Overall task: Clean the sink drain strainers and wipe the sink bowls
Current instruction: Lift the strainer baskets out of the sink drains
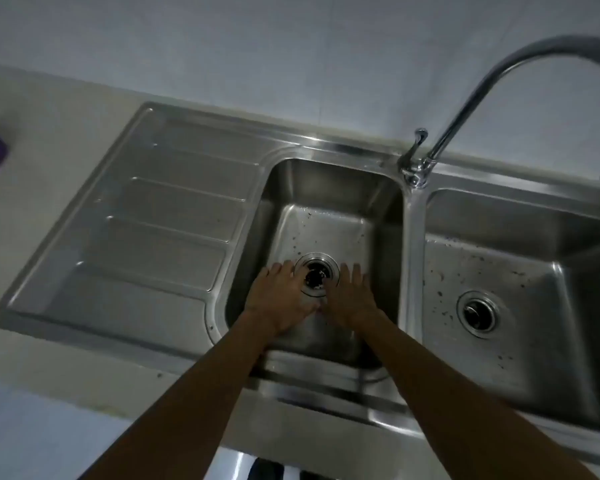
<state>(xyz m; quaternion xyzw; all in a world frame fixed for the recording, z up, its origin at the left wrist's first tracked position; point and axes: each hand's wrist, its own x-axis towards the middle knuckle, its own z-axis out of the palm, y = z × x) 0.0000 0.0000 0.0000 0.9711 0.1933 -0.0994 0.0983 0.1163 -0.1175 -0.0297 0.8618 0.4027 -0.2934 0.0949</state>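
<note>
Flanking strainer point(317, 277): both hands point(280, 296) point(351, 299) flat

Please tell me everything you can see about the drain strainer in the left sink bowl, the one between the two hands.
The drain strainer is round, of shiny metal, with a broad flat ring around a dark basket that holds dark bits of dirt. It sits in the floor of the left bowl. The left hand covers its left edge; the right hand lies flat at its right edge.
</note>
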